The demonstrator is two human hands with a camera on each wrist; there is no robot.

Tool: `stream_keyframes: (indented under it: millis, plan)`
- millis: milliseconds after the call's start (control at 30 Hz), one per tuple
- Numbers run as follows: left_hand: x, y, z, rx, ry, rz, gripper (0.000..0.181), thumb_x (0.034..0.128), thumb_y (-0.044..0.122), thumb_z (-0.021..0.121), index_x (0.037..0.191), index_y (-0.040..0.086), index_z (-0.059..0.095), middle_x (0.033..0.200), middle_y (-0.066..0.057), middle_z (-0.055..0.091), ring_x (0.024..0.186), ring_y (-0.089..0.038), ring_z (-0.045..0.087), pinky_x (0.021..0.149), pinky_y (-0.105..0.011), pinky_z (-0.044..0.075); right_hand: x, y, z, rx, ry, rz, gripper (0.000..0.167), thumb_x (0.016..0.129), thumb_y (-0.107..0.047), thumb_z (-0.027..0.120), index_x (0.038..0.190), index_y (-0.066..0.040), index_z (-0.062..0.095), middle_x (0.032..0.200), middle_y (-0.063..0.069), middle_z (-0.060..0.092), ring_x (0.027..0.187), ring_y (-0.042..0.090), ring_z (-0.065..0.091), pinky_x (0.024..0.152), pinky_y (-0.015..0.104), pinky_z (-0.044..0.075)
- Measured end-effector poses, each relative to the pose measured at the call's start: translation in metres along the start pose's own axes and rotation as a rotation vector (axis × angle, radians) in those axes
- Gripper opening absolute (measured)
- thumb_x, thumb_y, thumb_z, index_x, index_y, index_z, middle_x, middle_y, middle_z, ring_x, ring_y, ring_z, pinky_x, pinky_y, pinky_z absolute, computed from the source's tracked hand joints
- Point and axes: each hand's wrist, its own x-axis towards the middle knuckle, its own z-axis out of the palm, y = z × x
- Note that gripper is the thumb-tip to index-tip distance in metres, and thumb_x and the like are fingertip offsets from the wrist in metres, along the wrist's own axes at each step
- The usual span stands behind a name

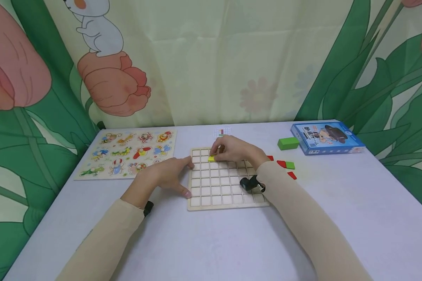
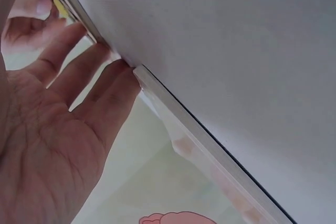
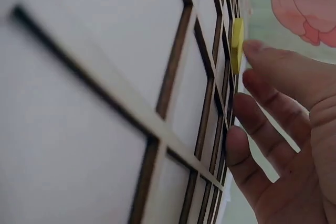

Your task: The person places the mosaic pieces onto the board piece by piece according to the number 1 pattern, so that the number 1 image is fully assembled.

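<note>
A pale wooden grid board (image 1: 215, 191) lies mid-table. My left hand (image 1: 168, 174) rests at its left side, thumb near the front corner and fingers spread along the edge; the left wrist view shows these fingers (image 2: 97, 66) extended. Over the far left squares, my right hand (image 1: 233, 149) bends its fingers down beside a yellow piece (image 1: 211, 159). In the right wrist view the yellow piece (image 3: 238, 45) sits on the grid, and the thumb tip touches or nearly touches it. No finger visibly closes round it. Beyond the right forearm lie red pieces (image 1: 281, 164) and a small green piece (image 1: 290, 165).
An insect picture board (image 1: 107, 153) lies at the back left. A small printed card (image 1: 222, 132) is behind the grid. At the back right stand a green block (image 1: 288, 143) and a blue box (image 1: 328, 137). A printed curtain (image 1: 204, 78) hangs along the table's back edge.
</note>
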Motion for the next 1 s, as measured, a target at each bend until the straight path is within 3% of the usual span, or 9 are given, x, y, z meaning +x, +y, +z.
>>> stream_keyframes:
  millis: [233,500,700,1000]
  plan:
    - [-0.001,-0.001,0.0,0.002,0.004,0.009,0.088,0.0676,0.057,0.092,0.136,0.02,0.049,0.136,-0.008,0.058,0.114,-0.023,0.056,0.098,-0.045,0.046,0.001,-0.005,0.0,-0.047,-0.031,-0.027,0.016,0.094,-0.011,0.075,0.11,-0.012,0.077,0.111,0.001,0.069,0.096,0.017,0.064,0.092,0.036,0.051]
    - [-0.002,0.002,-0.001,0.005,0.001,0.011,0.087,0.067,0.057,0.092,0.135,0.021,0.05,0.135,-0.008,0.058,0.115,-0.023,0.056,0.1,-0.045,0.045,-0.001,0.0,0.0,-0.056,-0.047,0.004,0.016,0.095,-0.011,0.074,0.11,-0.014,0.078,0.111,0.001,0.068,0.099,0.018,0.064,0.091,0.035,0.052]
    - [-0.002,0.005,0.001,-0.004,-0.011,0.005,0.087,0.0676,0.055,0.092,0.135,0.02,0.05,0.136,-0.009,0.058,0.117,-0.024,0.055,0.101,-0.045,0.045,-0.008,0.0,0.001,-0.029,-0.046,0.016,0.026,0.095,-0.011,0.075,0.12,-0.013,0.072,0.111,0.002,0.069,0.101,0.019,0.064,0.093,0.037,0.051]
    - [0.0,-0.001,0.002,0.017,0.005,0.019,0.089,0.0671,0.057,0.092,0.136,0.02,0.049,0.136,-0.01,0.059,0.116,-0.024,0.057,0.1,-0.046,0.046,-0.027,-0.001,-0.014,0.036,0.038,-0.056,0.026,0.093,-0.007,0.074,0.119,-0.007,0.071,0.123,0.009,0.068,0.107,0.024,0.066,0.092,0.041,0.054]
